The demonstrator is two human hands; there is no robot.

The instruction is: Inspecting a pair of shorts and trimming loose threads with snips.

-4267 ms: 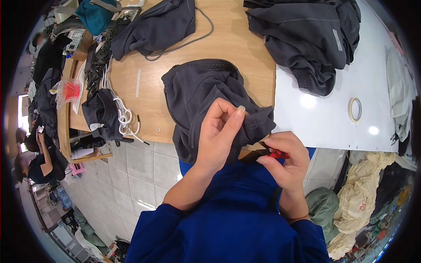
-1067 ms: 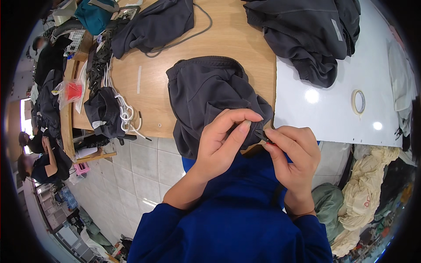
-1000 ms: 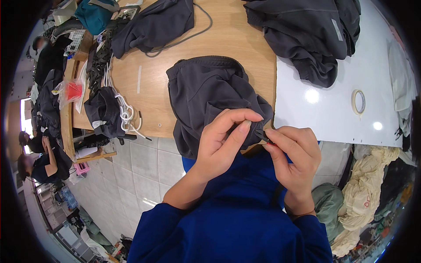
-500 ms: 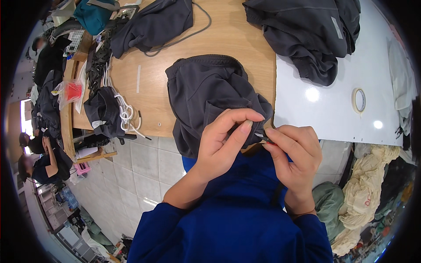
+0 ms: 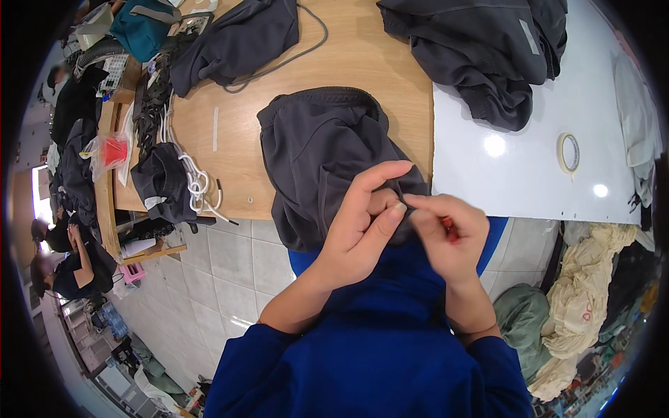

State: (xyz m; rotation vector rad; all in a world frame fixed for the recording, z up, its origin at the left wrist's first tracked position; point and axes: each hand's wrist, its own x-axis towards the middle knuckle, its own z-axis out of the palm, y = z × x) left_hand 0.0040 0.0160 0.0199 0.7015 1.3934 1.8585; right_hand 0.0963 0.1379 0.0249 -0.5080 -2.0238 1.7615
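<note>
One dark grey elastic-waisted garment [image 5: 317,139] lies bunched under the grip and spreads away ahead of it, its gathered waistband [image 5: 331,95] at the far end and its near part drooping past the table edge. The left hand [image 5: 359,230] presses thumb to bent fingers, pinching a fold of that cloth, index finger stretched out above. Close beside, the right hand [image 5: 453,233] curls around a small red-handled tool [image 5: 451,230], mostly hidden; its thumb and forefinger come near the left thumb, but blur hides what they pinch. Wood-grain tabletop [image 5: 237,164] extends ahead and left of the grip; a glossy white tabletop [image 5: 488,181] begins at its right, bearing a roll of cream tape [image 5: 561,155]. Farther ahead, to the right, dark grey garments [image 5: 474,52] are heaped; ahead-left, another dark grey garment [image 5: 240,45] lies beside a grey cord [image 5: 325,32]. Left of the grip, white drawcords [image 5: 198,184] touch a black cloth bundle [image 5: 164,177].
</note>
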